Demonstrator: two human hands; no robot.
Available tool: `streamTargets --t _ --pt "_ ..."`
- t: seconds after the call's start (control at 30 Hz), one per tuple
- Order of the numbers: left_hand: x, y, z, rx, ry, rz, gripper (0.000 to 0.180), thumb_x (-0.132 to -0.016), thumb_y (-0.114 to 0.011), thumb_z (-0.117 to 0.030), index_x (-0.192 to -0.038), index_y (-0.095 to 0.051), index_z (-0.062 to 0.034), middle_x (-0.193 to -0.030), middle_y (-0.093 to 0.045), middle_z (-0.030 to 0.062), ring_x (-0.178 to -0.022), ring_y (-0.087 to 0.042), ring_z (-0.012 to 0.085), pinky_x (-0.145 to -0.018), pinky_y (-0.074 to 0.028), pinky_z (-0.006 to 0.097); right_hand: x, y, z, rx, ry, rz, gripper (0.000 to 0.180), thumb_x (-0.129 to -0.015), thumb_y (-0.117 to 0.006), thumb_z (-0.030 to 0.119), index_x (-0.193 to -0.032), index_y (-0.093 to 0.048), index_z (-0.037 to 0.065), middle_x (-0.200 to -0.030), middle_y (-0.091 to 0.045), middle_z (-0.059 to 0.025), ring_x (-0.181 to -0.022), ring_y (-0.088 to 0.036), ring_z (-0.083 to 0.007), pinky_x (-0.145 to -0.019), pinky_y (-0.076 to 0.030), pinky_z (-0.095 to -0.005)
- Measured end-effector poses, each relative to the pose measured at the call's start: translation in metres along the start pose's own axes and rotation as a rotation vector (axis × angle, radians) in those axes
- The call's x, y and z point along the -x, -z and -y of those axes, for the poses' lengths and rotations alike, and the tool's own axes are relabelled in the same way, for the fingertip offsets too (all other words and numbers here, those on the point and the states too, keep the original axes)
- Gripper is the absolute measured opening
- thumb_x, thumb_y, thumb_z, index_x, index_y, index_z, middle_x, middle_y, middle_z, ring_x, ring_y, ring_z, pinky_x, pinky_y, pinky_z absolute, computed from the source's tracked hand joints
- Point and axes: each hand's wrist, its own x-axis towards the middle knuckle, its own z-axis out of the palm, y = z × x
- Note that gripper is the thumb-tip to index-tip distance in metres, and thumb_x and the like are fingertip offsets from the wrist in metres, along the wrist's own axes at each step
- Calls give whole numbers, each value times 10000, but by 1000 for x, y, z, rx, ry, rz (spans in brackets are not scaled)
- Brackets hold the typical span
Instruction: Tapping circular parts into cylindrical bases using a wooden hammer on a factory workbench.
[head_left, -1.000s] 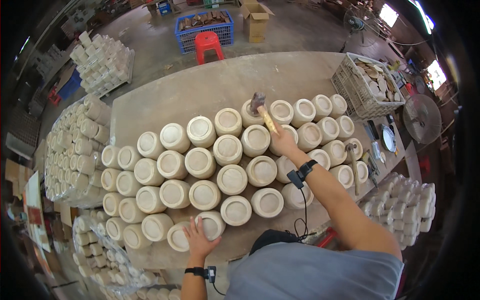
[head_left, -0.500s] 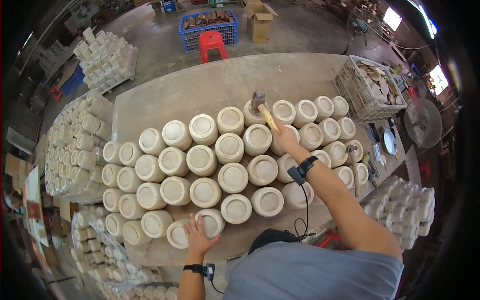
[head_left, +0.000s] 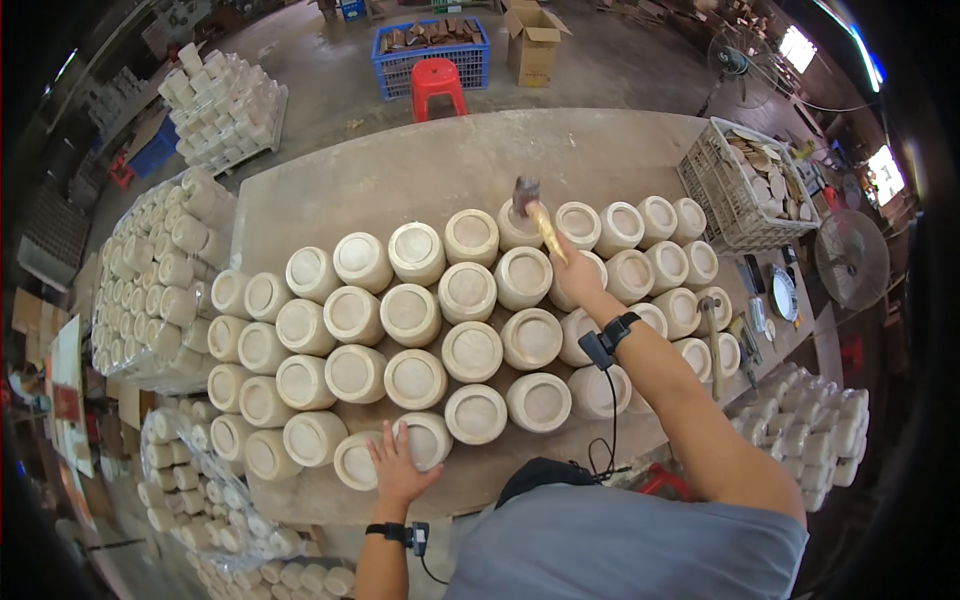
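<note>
My right hand (head_left: 575, 272) is closed around the pale wooden handle of a hammer (head_left: 544, 228). The hammer's dark head is over a round wooden pot (head_left: 514, 236) in the far row; whether it touches the pot I cannot tell. Fingers spread, my left hand (head_left: 400, 468) rests against two pots at the near edge, one of them this pale pot (head_left: 427, 440). Rows of similar pots, each with a round recessed top, stand upright across the table (head_left: 370, 170). My right forearm hides some of them.
A second hammer (head_left: 713, 345) leans among the pots at right. Beyond it lie hand tools and a white oval dish (head_left: 784, 293). A plastic crate (head_left: 722, 190) of wooden discs stands at the far right corner. Stacked wrapped pots (head_left: 165, 280) flank the left side. A red stool (head_left: 437, 88) stands beyond the table.
The whole view has shifted slightly, with the scene lying a little further right. The hammer stays over the same far pot, and my left hand remains on the near pots.
</note>
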Motion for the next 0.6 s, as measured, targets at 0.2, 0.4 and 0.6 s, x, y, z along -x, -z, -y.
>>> streamTargets --t 0.2,0.4,0.6 --pt "3 3 -1 -2 -11 -10 1233 -687 -830 -591 -1629 -232 -68 -1651 -228 269 -1543 -220 420 -1240 -58 651 13 35 40 -267 276 -611 651 -1045 -536 307 -1633 -273 211 -990 -717 -291 -918 -702 -464 -780 -550 -534" --pt "2 1 -1 14 17 19 1225 -686 -822 -611 -1618 -251 -57 -1645 -230 280 -1543 -216 422 -1239 -53 655 12 -22 -16 52 -57 74 665 -1031 -544 337 -1628 -282 203 -976 -723 -280 -909 -701 -458 -773 -543 -557" --pt "1 0 1 -9 11 3 1240 -682 -819 -624 -1618 -239 -52 -1641 -233 283 -1546 -208 422 -1242 -48 651 4 25 12 -10 82 -31 618 -1037 -535 356 -1610 -330 241 -965 -724 -278 -855 -699 -474 -765 -538 -573"
